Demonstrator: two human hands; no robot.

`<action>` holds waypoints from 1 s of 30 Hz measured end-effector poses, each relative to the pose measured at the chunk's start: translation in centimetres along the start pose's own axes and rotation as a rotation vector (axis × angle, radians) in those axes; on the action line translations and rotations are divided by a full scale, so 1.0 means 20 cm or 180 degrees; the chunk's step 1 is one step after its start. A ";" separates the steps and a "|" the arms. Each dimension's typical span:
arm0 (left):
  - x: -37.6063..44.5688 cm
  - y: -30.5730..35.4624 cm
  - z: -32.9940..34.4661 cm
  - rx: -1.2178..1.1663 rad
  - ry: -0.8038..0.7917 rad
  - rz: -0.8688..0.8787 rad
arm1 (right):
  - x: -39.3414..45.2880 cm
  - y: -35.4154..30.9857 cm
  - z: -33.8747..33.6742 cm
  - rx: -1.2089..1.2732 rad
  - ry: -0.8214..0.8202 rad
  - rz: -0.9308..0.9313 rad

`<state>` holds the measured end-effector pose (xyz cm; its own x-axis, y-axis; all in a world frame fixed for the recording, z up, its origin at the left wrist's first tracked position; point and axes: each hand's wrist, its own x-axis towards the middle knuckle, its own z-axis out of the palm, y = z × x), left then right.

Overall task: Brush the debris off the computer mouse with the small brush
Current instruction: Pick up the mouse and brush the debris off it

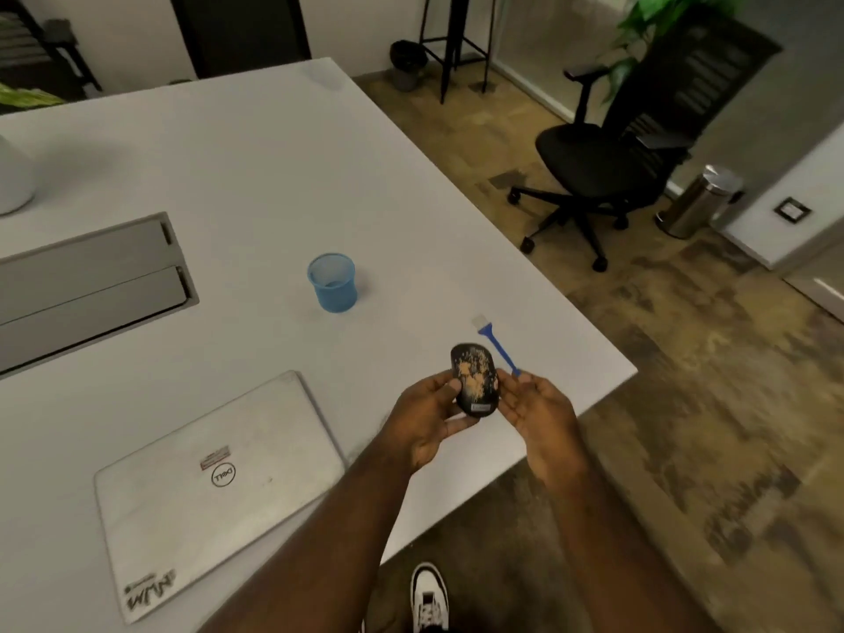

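Note:
A black computer mouse [475,381], speckled with tan debris on top, is held above the white desk's near right corner. My left hand [431,422] grips its left side, thumb on top. My right hand [536,415] cups its right side with the thumb against the edge. A small blue-handled brush [498,347] with pale bristles lies on the desk just behind the mouse. Its handle end reaches my right fingertips, and its bristles point away from me.
A blue cup [332,283] stands mid-desk. A closed silver laptop [214,486] lies at the near left, and a grey cable hatch [91,285] sits at the far left. The desk edge [593,399] runs close to my right hand. Beyond it are an office chair [603,171] and a steel bin [698,201].

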<state>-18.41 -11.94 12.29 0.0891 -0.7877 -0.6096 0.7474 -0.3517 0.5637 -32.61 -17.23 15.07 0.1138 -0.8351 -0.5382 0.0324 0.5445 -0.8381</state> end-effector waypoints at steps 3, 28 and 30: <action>-0.13 0.00 0.06 -0.0043 -0.0193 -0.0159 | -0.17 -0.04 -0.06 0.0244 0.0093 -0.0062; -0.53 -0.50 0.56 0.0762 -0.0867 -0.0542 | -1.13 0.17 -0.94 -0.0343 0.1344 -0.1126; -0.52 -0.57 0.63 0.0852 -0.0841 -0.0503 | -1.13 0.20 -1.02 -0.0606 0.1338 -0.1231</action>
<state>-36.15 -6.13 19.33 -0.2114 -0.8041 -0.5557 0.5375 -0.5705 0.6210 -55.32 2.27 22.10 -0.2744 -0.9502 -0.1476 -0.1897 0.2040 -0.9604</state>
